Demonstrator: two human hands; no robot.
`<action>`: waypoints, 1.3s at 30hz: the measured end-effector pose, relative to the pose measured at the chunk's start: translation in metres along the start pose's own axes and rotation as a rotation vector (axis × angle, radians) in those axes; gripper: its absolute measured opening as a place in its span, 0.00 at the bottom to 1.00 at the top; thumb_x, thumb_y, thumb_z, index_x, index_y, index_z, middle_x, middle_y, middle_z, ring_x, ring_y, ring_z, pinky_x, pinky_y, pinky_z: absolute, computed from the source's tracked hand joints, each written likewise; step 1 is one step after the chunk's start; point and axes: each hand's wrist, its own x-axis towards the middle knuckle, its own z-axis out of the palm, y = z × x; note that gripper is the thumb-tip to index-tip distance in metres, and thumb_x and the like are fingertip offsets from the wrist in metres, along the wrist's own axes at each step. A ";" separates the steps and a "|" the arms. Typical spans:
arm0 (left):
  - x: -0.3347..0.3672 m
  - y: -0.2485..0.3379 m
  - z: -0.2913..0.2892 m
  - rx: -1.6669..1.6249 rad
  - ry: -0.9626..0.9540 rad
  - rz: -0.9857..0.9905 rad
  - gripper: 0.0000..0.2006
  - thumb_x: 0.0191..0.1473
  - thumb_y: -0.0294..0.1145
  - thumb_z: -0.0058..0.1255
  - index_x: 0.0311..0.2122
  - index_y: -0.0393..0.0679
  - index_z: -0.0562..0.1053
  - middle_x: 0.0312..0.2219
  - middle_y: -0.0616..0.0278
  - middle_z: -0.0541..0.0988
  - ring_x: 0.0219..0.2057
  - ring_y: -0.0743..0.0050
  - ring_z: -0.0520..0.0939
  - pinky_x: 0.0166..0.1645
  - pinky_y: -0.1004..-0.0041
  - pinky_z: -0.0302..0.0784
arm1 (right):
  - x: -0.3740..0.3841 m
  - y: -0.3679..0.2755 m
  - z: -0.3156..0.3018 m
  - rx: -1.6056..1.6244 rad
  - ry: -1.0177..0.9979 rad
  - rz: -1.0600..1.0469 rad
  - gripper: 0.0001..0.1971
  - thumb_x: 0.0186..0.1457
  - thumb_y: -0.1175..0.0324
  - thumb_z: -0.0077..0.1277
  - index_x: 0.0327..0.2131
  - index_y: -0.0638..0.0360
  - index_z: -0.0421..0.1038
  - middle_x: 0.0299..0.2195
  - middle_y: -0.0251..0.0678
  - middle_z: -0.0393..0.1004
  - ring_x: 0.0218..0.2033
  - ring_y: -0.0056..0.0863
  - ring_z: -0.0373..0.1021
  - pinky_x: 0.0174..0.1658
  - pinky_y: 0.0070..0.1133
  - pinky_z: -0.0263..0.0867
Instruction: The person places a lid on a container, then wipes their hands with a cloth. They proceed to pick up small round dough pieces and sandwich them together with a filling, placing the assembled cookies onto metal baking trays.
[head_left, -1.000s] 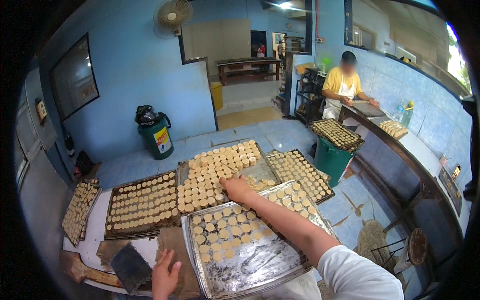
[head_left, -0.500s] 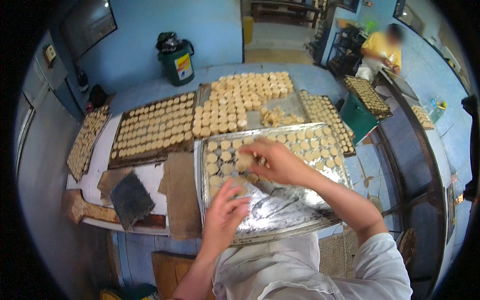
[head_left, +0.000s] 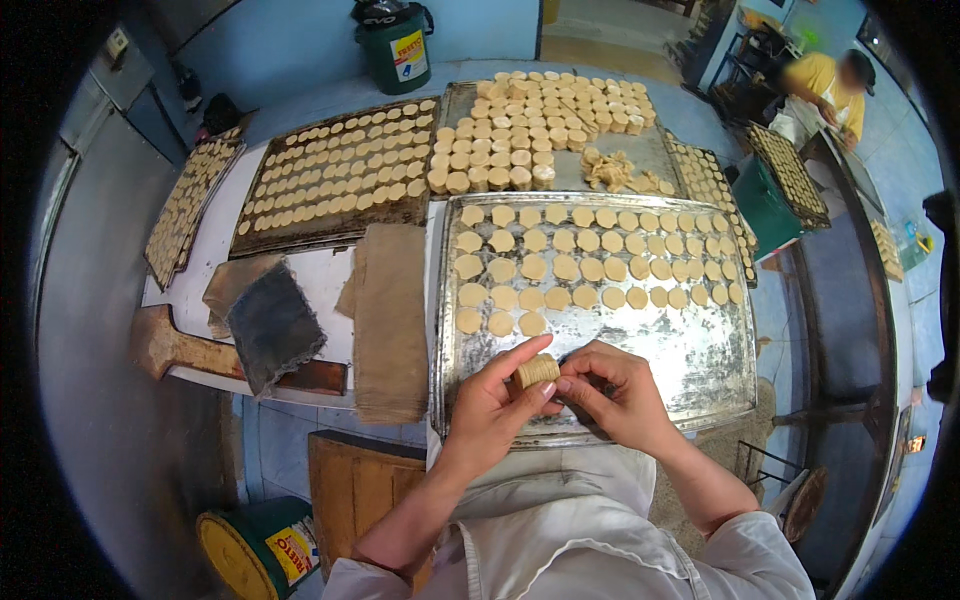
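Observation:
My left hand point(head_left: 490, 408) is closed around a short stack of thin dough discs point(head_left: 537, 371), held sideways between thumb and fingers. Against the stack's right end, the thumb and fingertips of my right hand point(head_left: 622, 396) are pinched together. Both hands are over the near part of a shiny metal tray point(head_left: 690, 355). Rows of flat, pale dough discs point(head_left: 533, 267) lie on its far part, and a shorter row of three sits nearest the hands at the left.
Behind stands a tray of stacked dough discs point(head_left: 490, 160) with dough scraps point(head_left: 612, 170). A dark disc-filled tray point(head_left: 335, 180), brown cloth point(head_left: 388, 320), dark cloth point(head_left: 275, 325) and wooden paddle point(head_left: 200, 345) lie leftward. A person in yellow point(head_left: 835, 90) works at the far right.
My right hand has come back from the discs at the tray's left toward me and meets my left hand at the stack. The left hand has moved right. The view has shifted.

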 end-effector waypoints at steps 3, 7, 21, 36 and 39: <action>-0.002 0.001 -0.008 0.075 0.052 0.040 0.21 0.67 0.21 0.55 0.64 0.34 0.70 0.50 0.58 0.80 0.48 0.73 0.83 0.50 0.71 0.86 | 0.010 -0.005 0.004 -0.056 -0.022 -0.082 0.04 0.64 0.73 0.61 0.39 0.64 0.80 0.32 0.36 0.77 0.29 0.24 0.72 0.33 0.22 0.67; -0.003 0.002 -0.016 0.051 0.050 0.039 0.19 0.67 0.21 0.55 0.62 0.34 0.71 0.47 0.57 0.81 0.46 0.72 0.84 0.48 0.71 0.86 | 0.024 -0.009 0.005 -0.138 -0.120 -0.159 0.04 0.65 0.74 0.58 0.38 0.65 0.77 0.32 0.39 0.76 0.30 0.33 0.73 0.35 0.25 0.68; 0.016 -0.009 -0.005 -0.079 0.066 0.027 0.19 0.68 0.20 0.52 0.63 0.34 0.71 0.50 0.53 0.80 0.50 0.66 0.84 0.47 0.67 0.90 | 0.027 -0.018 -0.013 -0.215 -0.128 0.000 0.08 0.64 0.67 0.61 0.37 0.62 0.77 0.29 0.39 0.74 0.29 0.35 0.74 0.33 0.27 0.67; 0.023 -0.006 0.024 -0.018 0.048 0.020 0.21 0.67 0.20 0.53 0.64 0.32 0.69 0.51 0.54 0.81 0.50 0.68 0.84 0.50 0.68 0.88 | 0.018 0.019 -0.038 -0.158 0.124 0.010 0.08 0.64 0.67 0.61 0.39 0.61 0.77 0.31 0.41 0.75 0.29 0.34 0.74 0.33 0.27 0.68; 0.026 -0.012 0.023 -0.011 0.029 0.024 0.21 0.67 0.20 0.53 0.64 0.32 0.69 0.51 0.53 0.81 0.51 0.66 0.85 0.50 0.68 0.88 | 0.011 -0.001 -0.033 0.001 -0.047 0.096 0.08 0.65 0.69 0.60 0.38 0.64 0.76 0.32 0.36 0.77 0.33 0.24 0.73 0.37 0.23 0.68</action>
